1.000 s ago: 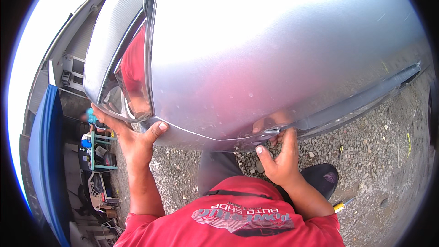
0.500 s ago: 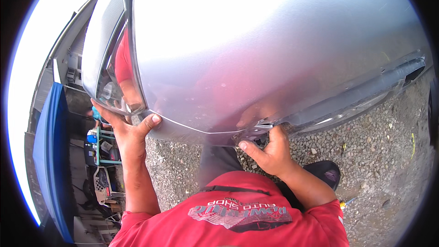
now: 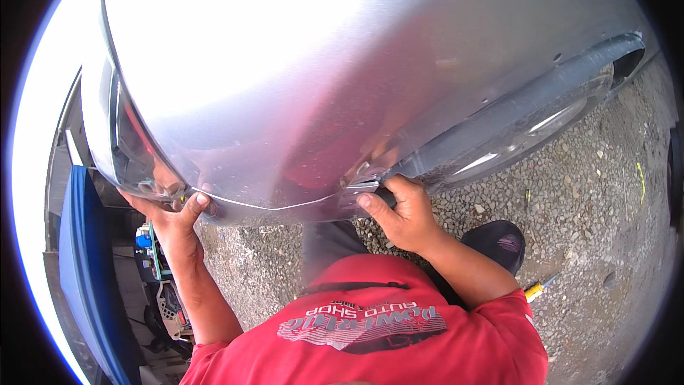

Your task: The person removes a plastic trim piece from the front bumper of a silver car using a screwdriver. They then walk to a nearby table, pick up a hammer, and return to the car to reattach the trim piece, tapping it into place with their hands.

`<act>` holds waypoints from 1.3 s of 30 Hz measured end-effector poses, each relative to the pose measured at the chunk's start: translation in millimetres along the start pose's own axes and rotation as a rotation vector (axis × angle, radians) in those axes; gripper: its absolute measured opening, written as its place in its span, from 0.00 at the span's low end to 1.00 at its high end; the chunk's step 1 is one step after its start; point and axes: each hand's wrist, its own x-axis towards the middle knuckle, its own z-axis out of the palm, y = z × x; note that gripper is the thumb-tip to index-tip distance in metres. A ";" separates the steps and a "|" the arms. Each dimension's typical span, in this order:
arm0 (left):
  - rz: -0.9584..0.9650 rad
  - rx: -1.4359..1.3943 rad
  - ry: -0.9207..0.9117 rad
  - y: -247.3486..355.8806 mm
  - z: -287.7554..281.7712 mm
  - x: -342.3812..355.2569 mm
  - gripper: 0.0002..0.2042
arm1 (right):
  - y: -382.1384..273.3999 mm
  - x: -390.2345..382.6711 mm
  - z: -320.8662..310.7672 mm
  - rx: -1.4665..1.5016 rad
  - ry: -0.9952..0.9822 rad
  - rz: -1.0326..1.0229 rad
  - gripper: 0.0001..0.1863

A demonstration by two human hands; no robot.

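While the silver bumper point(image 3: 246, 212) lies just ahead of both hands, below the seam along the car's body panel point(image 3: 242, 135), the left hand point(image 3: 171, 227) is spread open at its left corner, thumb on the bumper and fingers beneath the lamp point(image 3: 139, 164). The right hand point(image 3: 410, 215) curls at the bumper's other end, beside the wheel arch point(image 3: 513, 105), its thumb forward; its fingers are partly hidden, so I cannot tell whether it grips.

My right hand point(image 3: 406, 214) is higher in my view than 1 second ago; its thumb point(image 3: 370, 203), then just below the bumper point(image 3: 285, 215), now overlaps its corner, beside a dark rounded piece point(image 3: 387, 195). The headlamp point(image 3: 132, 160) shows farther left, and more wheel point(image 3: 548, 123) shows.
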 end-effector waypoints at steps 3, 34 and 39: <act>0.013 0.029 0.017 -1.9 -0.9 0.3 0.72 | -3.2 0.0 -1.2 0.072 0.032 -0.011 0.12; 0.053 0.000 -0.117 -10.8 -13.9 11.0 0.59 | 6.1 12.0 -31.5 0.023 -0.008 -0.171 0.10; 0.030 0.032 -0.138 -22.7 -25.9 17.8 0.56 | 54.2 -42.5 -29.9 -0.220 -0.198 0.104 0.15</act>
